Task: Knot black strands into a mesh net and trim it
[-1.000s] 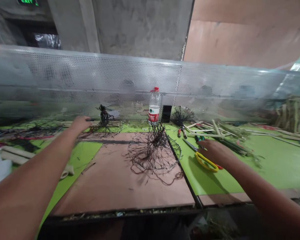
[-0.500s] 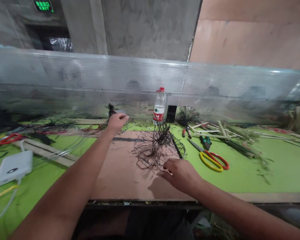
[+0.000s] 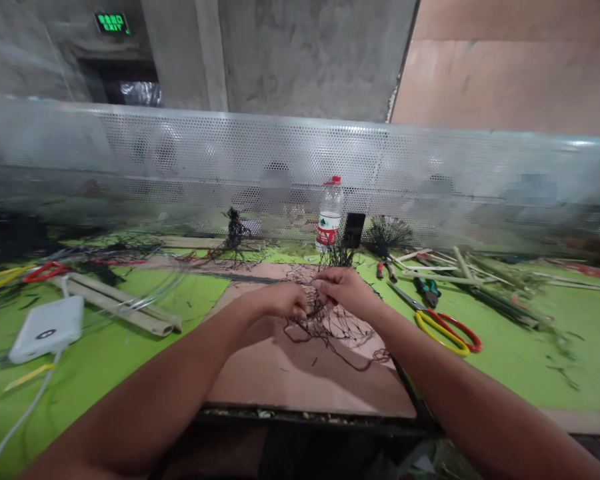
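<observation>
My left hand (image 3: 280,301) and my right hand (image 3: 341,289) meet above the middle of a brown board (image 3: 300,381). Both pinch strands of a loose, tangled dark wire mesh (image 3: 327,331), which spreads under them. Part of the mesh is hidden by my fingers. A small dark wiry tuft (image 3: 237,239) stands further back, left of my hands, apart from them. The board lies on a green work mat (image 3: 510,380).
Beyond the board stand a water bottle (image 3: 330,217) and a black block (image 3: 354,230). To the right lie yellow-and-red handled scissors (image 3: 443,331), red-handled pliers (image 3: 384,270) and bamboo strips (image 3: 473,277). A white power bank (image 3: 47,329) sits left. A perforated metal screen (image 3: 300,160) runs behind.
Both hands have moved to the centre and closed on the mesh, which now lies lower and nearer me. The view has shifted, bringing the scissors and power bank fully into sight.
</observation>
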